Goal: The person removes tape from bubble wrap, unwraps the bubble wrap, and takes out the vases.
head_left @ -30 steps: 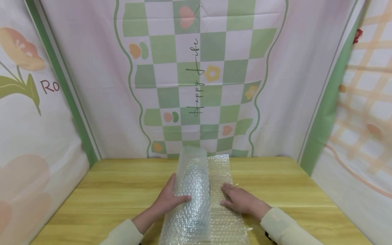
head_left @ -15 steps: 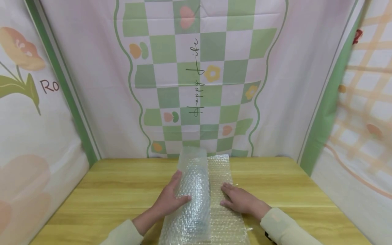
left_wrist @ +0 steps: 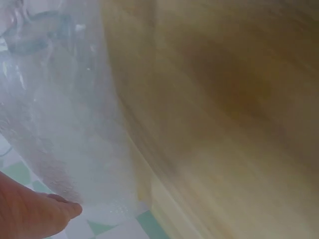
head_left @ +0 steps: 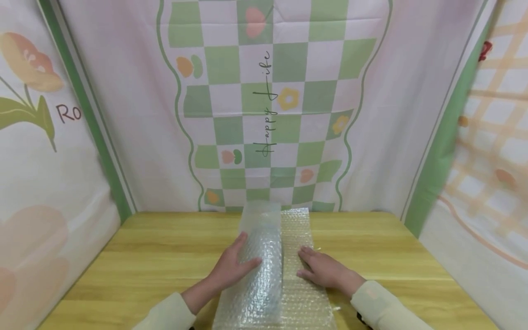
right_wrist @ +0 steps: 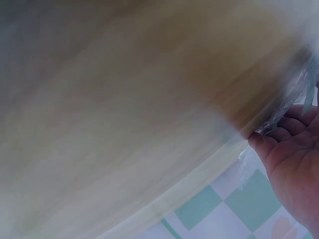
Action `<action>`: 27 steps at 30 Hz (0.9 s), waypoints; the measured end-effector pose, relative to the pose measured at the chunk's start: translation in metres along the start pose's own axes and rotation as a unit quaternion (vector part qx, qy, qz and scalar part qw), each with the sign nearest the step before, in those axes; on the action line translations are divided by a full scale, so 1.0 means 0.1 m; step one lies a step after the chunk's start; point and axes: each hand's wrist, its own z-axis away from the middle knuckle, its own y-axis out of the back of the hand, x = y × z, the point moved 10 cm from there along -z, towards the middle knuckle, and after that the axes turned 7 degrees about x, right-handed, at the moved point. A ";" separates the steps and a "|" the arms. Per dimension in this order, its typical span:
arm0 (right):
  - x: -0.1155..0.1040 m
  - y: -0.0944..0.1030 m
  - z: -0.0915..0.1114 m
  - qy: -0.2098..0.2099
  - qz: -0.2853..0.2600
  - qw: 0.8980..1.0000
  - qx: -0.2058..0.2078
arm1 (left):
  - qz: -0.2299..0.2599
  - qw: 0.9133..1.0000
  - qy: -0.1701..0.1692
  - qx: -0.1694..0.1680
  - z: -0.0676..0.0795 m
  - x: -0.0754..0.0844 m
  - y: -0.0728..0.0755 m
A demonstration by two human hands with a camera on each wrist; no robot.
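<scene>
Near the middle of the front edge of the wooden table (head_left: 165, 254), we have the bubble wrap (head_left: 264, 293), its left part swollen into a long bulge and its right part a flat strip (head_left: 297, 231) along the tabletop. We judge the work to be partway: a layer covers the bulge, while the strip lies unfolded and has not yet been brought over.

The left hand (head_left: 228, 270) rests against the bulge's left side, thumb spread well away from the index finger and laid on top; we see no closed grip there. The right hand (head_left: 330, 269) rests on the strip by its outer edge, fingers extended, with no firm hold on it.

Counting, we find two hands, one table, one stretch of wrap and two small pale tabs (head_left: 337, 308) jutting from the strip's outer edge. Within the wrap, the left wrist view shows one bluish ring-shaped outline (left_wrist: 37, 32), perhaps a rim, though the film blurs it too much for us to name it.
</scene>
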 end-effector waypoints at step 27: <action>-0.01 0.02 -0.02 -0.005 -0.001 1.000 0.001 | -0.122 0.991 0.059 -0.019 0.04 -0.01 -0.29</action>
